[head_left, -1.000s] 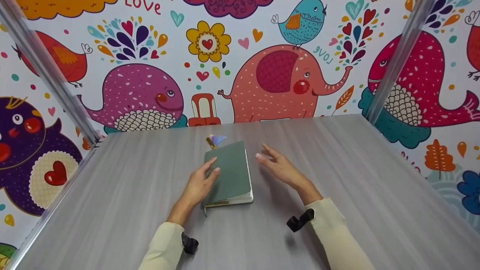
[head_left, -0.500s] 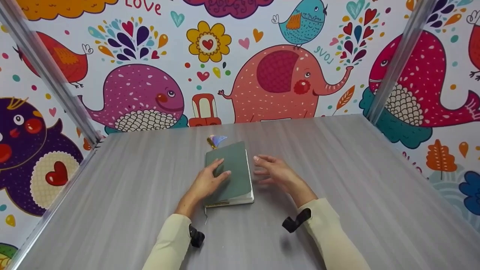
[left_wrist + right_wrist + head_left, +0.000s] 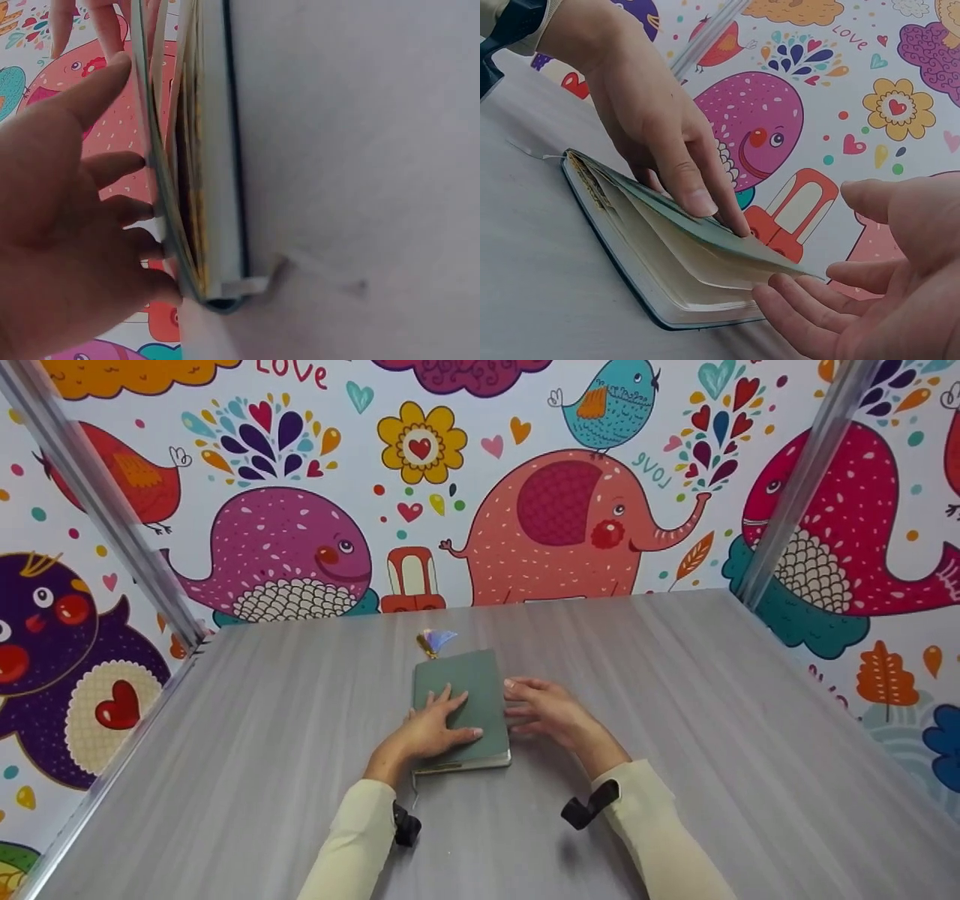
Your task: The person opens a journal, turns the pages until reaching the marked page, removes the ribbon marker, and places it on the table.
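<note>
A green notebook (image 3: 484,679) lies on the table, its front cover standing a little off the pages along the right side. On that cover rests my left hand (image 3: 426,730), fingers and thumb spread. My right hand (image 3: 553,712) is at the notebook's right edge, palm turned inward and fingers loosely bent. In the right wrist view its fingers (image 3: 802,307) reach the cover's loose corner; nothing is gripped there. The loose page edges (image 3: 697,274) show beneath the cover. A shiny bluish charm with a gold part (image 3: 436,641) pokes out past the notebook's top.
The grey wood-grain table (image 3: 300,697) extends around the notebook. A thin ribbon (image 3: 415,791) trails from the notebook's lower left corner. Behind stands a wall (image 3: 495,405) printed with cartoon animals, with metal posts (image 3: 780,510) at its corners. Black straps (image 3: 406,823) are on both wrists.
My left hand has slid right, farther onto the cover, its fingers spreading. My right hand has come down and left to the notebook's edge. The notebook has barely moved.
</note>
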{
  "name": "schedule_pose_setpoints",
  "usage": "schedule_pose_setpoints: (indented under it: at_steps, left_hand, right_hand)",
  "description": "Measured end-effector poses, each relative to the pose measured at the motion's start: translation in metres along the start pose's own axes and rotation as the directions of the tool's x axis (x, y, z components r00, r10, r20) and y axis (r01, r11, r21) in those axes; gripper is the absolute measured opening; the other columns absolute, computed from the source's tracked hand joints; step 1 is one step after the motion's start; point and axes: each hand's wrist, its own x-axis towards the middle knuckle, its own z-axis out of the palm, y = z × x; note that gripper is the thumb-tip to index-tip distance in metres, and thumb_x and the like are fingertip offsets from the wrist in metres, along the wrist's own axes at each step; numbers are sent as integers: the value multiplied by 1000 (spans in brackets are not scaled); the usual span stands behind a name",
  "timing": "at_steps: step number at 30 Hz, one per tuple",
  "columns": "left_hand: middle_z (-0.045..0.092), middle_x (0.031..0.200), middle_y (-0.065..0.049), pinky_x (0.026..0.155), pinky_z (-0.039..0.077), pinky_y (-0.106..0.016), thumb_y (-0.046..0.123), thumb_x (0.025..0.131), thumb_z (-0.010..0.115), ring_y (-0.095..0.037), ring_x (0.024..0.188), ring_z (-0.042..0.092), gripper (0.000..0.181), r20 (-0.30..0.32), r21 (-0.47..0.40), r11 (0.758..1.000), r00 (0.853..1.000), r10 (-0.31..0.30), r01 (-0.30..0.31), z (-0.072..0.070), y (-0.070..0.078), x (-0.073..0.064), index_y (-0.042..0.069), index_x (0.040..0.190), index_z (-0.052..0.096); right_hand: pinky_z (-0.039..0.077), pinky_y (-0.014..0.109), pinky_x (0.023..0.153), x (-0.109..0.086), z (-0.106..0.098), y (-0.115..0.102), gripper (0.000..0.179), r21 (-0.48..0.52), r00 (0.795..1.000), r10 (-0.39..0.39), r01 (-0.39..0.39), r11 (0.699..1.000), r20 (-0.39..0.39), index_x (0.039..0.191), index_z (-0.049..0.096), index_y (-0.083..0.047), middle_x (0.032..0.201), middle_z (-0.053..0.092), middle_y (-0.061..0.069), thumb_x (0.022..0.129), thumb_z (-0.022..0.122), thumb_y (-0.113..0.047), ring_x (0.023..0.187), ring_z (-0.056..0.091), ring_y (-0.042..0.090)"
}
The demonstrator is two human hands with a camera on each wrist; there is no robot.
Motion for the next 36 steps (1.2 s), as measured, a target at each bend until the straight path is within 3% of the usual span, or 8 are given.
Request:
schedule_pose_setpoints:
  at_steps: [8,14,21,24,29,36]
  left_hand:
    - [14,168,-19,124,-3,-64,40,94,69,-43,156,0,76,15,41,999,999,32,-33,7,-2,-1,11,156,36]
    - [13,168,-22,124,-3,-64,37,94,68,-46,155,0,75,10,71,996,998,58,-58,12,-2,-2,7,155,36]
    - [13,168,-21,124,-2,-63,40,95,67,-45,156,1,75,16,110,993,999,49,-51,12,0,-2,9,156,35]
    - [13,168,-21,124,-1,-64,40,95,67,-45,156,2,75,18,117,991,998,56,-58,12,0,-1,9,156,35]
    - [13,168,-21,124,-1,-64,40,95,67,-45,156,2,75,23,116,991,998,62,-64,12,-1,1,9,156,35]
    - [13,168,-20,124,-3,-63,40,94,68,-45,156,0,76,19,73,996,998,58,-59,10,-5,0,11,156,35]
  right_hand:
    - [61,39,86,1,4,8,57,-10,999,41,-41,999,-24,144,49,-1,140,59,22,97,66,-27,116,66,28]
    - [61,30,75,3,11,14,57,-27,996,55,-57,998,-70,143,49,3,127,66,18,94,69,-19,100,67,19]
    - [61,32,80,6,15,21,50,-103,993,23,-34,994,-112,138,57,2,130,66,20,92,70,-15,106,67,22]
    - [60,29,76,6,15,22,47,-111,991,20,-34,993,-129,136,59,1,128,67,18,92,69,-12,101,68,19]
    - [58,24,67,8,15,23,43,-80,989,20,-31,996,-144,134,62,-1,122,67,13,92,67,-5,86,65,12]
    - [56,23,64,9,17,23,42,-26,990,1,-4,1000,-143,132,64,-5,116,68,10,91,66,-1,81,63,11]
